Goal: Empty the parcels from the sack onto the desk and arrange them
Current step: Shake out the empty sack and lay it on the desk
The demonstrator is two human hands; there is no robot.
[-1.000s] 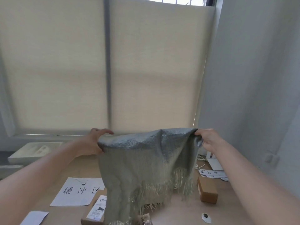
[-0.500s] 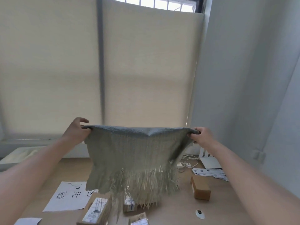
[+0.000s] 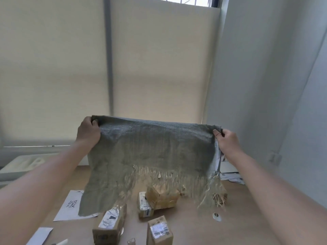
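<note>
I hold a grey-green woven sack [image 3: 152,151] upside down above the wooden desk [image 3: 192,223], its frayed open end hanging down. My left hand [image 3: 88,132] grips its upper left corner and my right hand [image 3: 226,141] grips its upper right corner. Below it several small cardboard parcels lie on the desk: one with a white label [image 3: 110,224] at the front left, a narrow labelled one [image 3: 144,205], a taped one [image 3: 163,196] behind it, and one [image 3: 159,230] at the front. Another brown parcel [image 3: 220,198] shows through the fringe at the right.
A white sheet with a printed character [image 3: 70,206] lies at the left of the desk, another paper [image 3: 39,236] near the front left. A small white round object [image 3: 217,216] sits at the right. Papers [image 3: 230,175] lie at the back right by the wall. Window blinds [image 3: 53,76] hang behind.
Both hands have spread apart and stretched the sack flat and wide. More parcels now lie in view on the desk below its fringe.
</note>
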